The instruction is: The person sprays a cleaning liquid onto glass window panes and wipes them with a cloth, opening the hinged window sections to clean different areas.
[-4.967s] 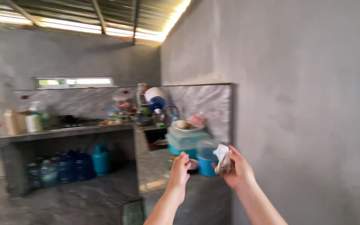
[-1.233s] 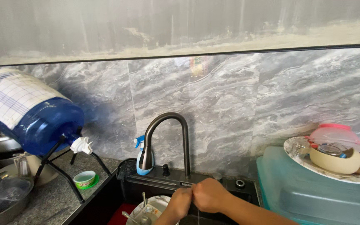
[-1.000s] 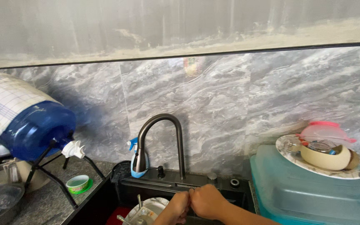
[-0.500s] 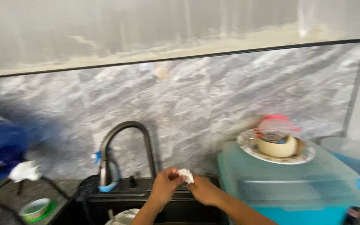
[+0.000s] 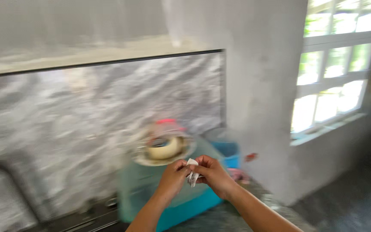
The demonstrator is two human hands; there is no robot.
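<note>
My left hand (image 5: 173,175) and my right hand (image 5: 211,173) meet in front of me, both pinching a small crumpled white piece of paper or wrapper (image 5: 191,170). The picture is blurred by motion. Just behind the hands stands a turquoise lidded plastic bin (image 5: 151,189) with a plate (image 5: 185,153) on its lid. On the plate sit a cream bowl (image 5: 164,149) and something pink (image 5: 165,122).
A grey marbled backsplash (image 5: 65,120) runs behind the counter. The dark curved tap (image 5: 9,176) shows at the left edge. A blue bucket (image 5: 227,150) stands by the concrete wall (image 5: 258,99). A bright window (image 5: 336,64) lies to the right, above dark floor (image 5: 357,193).
The view has swung to the right: the tap and sink slid to the left edge and the window came into sight. My hands stay together on the white scrap, now in front of the bin.
</note>
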